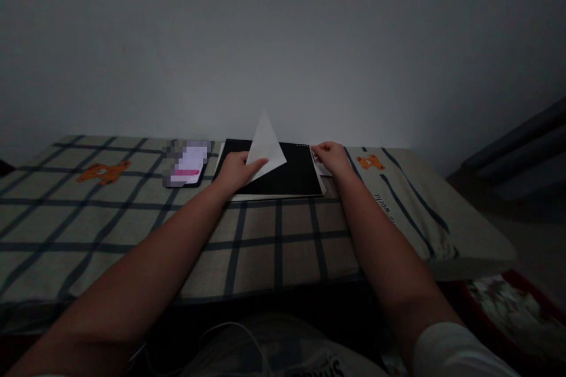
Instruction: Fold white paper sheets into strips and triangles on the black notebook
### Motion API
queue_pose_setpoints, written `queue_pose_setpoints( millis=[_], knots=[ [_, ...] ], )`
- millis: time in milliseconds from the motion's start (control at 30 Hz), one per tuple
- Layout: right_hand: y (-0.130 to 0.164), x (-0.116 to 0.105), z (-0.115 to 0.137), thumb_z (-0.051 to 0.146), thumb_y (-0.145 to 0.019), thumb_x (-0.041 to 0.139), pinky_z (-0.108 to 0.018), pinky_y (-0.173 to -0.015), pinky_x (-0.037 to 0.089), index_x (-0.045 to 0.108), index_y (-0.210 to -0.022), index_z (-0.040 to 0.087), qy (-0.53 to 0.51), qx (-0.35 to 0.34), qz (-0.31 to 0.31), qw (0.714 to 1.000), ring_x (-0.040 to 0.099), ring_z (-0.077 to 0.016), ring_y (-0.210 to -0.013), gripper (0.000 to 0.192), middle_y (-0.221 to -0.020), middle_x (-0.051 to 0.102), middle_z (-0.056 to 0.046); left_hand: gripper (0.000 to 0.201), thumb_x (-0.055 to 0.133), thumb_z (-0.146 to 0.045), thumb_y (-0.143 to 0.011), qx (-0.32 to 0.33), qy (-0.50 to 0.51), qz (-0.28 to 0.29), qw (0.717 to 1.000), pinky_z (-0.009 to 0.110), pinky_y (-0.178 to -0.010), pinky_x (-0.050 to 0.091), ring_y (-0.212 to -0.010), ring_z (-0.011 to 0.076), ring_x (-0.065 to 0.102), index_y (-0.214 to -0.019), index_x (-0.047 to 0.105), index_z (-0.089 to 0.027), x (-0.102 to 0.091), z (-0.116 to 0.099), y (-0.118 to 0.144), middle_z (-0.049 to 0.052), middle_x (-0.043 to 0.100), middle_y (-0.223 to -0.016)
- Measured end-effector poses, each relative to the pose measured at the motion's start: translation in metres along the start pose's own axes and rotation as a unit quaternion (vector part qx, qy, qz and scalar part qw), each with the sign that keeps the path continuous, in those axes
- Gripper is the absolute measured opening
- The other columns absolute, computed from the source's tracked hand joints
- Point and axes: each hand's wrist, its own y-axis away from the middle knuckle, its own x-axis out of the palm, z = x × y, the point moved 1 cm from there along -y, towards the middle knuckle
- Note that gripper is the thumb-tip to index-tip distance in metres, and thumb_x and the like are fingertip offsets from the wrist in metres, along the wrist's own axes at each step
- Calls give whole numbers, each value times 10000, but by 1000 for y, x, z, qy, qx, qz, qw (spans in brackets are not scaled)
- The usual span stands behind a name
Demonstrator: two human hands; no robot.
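Observation:
My left hand [236, 173] pinches a white sheet of paper folded to a triangle [267, 144], thumb on its near face, the point standing up. Under it lies a flat black cover or board [300, 171], with pale sheets showing along its left and near edges. My right hand [331, 156] is at the board's far right corner, its fingers curled together. What those fingertips hold, if anything, is too small to make out. A pale piece shows beside the board, just below the right hand.
A phone [189, 164] with a lit screen lies left of the board on the checked tablecloth [260, 235]. The wall [283, 41] rises right behind the table. A red-rimmed container with crumpled white stuff [513, 306] stands low at the right. A white cable [234, 325] crosses my lap.

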Motion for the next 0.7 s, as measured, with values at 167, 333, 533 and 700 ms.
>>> queue_pose_setpoints(
  millis=[167,333,533,700],
  knots=[
    [-14,-16,-21,291,-787,595,-292,-679,462,693,-775,135,145,-8,-50,988,624,-162,-640,185,-743,699,-82,396,679,-486,-731,7,-15,-3,1000,297,-614,479,-754,230,666,-910,751,-140,0,2,-2,93,743,-858],
    [-16,-18,-31,250,-810,569,-318,-769,464,724,-883,127,206,-10,-41,978,661,-204,-792,211,-871,724,-132,390,682,-495,-715,3,-8,-18,1000,298,-590,472,-740,237,663,-881,750,-149,1,6,-5,93,740,-829],
    [-11,-17,-29,315,-854,542,-323,-774,447,738,-883,138,239,-25,-38,970,658,-236,-867,267,-906,723,-150,423,684,-493,-705,-38,10,-73,997,313,-601,474,-767,262,663,-896,737,-119,-2,5,-5,127,731,-856],
    [-8,-17,-24,284,-783,614,-301,-709,430,715,-819,162,260,-11,-30,965,631,-207,-767,162,-815,705,-100,417,679,-487,-710,-50,43,-78,995,298,-583,467,-776,252,660,-892,725,-115,-2,6,-5,133,730,-882]
  ],
)
